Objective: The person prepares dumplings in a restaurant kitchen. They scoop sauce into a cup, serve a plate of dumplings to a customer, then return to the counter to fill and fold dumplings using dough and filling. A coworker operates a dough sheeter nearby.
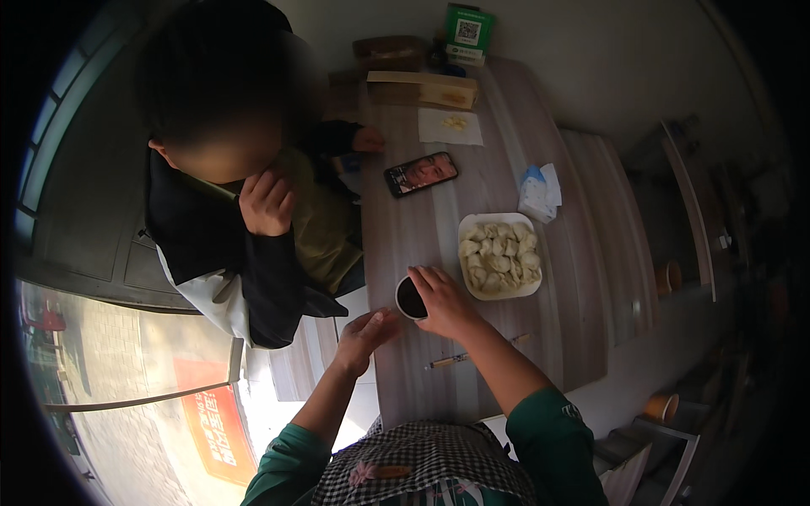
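Observation:
My right hand (443,302) grips the rim of a small round cup (402,311) that holds dark liquid. Just to the left of the cup is my left hand (367,338), slightly blurred, with nothing visible in it and its thumb apart from the fingers. Beyond my right hand stands a white square tray (473,292) filled with several pale dumplings (500,253). A pair of wrapped chopsticks (452,361) lies on the wood-grain table (417,386), partly under my right forearm.
Across the left side sits a person (266,202), one hand near the face. A smartphone (421,174), a tissue pack (539,195), a paper napkin with garlic cloves (436,129) and a long box (421,88) are on the table. A green code stand (469,35) is by the wall.

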The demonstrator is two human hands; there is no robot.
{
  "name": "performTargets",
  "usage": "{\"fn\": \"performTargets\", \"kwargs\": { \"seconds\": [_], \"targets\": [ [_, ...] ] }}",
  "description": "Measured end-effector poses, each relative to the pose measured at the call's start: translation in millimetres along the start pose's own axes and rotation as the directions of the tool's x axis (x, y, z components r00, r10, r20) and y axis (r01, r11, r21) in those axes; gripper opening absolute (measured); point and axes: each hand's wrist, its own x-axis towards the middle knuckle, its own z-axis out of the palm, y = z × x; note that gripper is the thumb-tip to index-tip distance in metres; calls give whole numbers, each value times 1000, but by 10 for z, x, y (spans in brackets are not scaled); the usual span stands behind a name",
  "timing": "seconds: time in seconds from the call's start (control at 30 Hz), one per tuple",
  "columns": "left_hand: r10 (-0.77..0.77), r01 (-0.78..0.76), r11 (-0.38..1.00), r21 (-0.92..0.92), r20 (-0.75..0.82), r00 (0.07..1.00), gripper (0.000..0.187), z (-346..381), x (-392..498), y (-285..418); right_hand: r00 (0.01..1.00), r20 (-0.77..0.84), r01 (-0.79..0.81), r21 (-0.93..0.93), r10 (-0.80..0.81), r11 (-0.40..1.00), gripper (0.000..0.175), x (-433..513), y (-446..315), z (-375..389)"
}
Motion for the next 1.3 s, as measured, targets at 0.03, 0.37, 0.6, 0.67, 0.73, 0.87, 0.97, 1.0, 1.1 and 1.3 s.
{"fn": "performTargets", "kwargs": {
  "seconds": [0.03, 0.37, 0.6, 0.67, 0.73, 0.87, 0.97, 1.0, 1.1, 1.3],
  "targets": [
    [-3, 3, 1000, 8, -12, 1000, 50, -63, -59, 6, 1000, 1, -5, -2, 5, 1000, 89, 27, 13, 35],
    [12, -11, 1000, 23, -56, 998, 48, -241, -556, -146, 987, 106, -118, -25, 120, 993, 95, 39, -37, -34],
    [-58, 62, 996, 63, -63, 996, 43, 55, -1181, -304, 919, -390, 109, 374, 50, 921, 56, -763, -570, -712],
    [-90, 98, 989, 114, -71, 993, 36, 210, -1344, -405, 884, -456, 129, 440, 98, 889, 43, -1221, -672, -856],
    [-75, 79, 978, 195, -32, 997, 41, 436, -1439, -622, 858, -492, 111, 456, 146, 883, 33, -1773, -644, -892],
    [-125, 83, 922, 379, 87, 988, 40, 975, -1447, -1138, 837, -423, -95, 512, 347, 854, 22, -3112, -421, -834],
    [-157, 47, 871, 489, 187, 970, 39, 1586, -1434, -1589, 757, -406, -223, 577, 512, 786, 20, -4143, -218, -818],
    [-164, 24, 859, 512, 230, 959, 38, 1874, -1471, -1800, 716, -373, -270, 631, 590, 727, 19, -4543, -125, -853],
    [-248, 27, 817, 576, 308, 918, 33, 2889, -1451, -2511, 588, -251, -397, 739, 769, 545, 20, -5763, 115, -1009],
    [-496, -261, 513, 818, 531, 688, 35, 4780, -1372, -3644, 137, -322, -469, 812, 937, 348, 24, -7788, 115, -1266]
  ]
}}
